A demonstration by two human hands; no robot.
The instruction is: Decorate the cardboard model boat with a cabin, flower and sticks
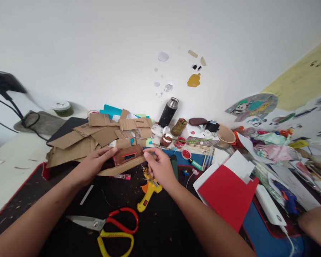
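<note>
Nearest the camera, scissors [107, 224] with red and yellow handles are lying on the dark tabletop [160, 228], between the two forearms. The left hand [92, 165] is resting open, palm down, on the left end of a small brown cardboard model [124, 160], thumb touching its top. The right hand [159, 167] is pinching the model's right end with curled fingers. A yellow glue gun [149, 192] is lying just below that hand. Loose cardboard pieces [96, 137] are piling up behind, and a red sheet [227, 194] is lying to the right.
</note>
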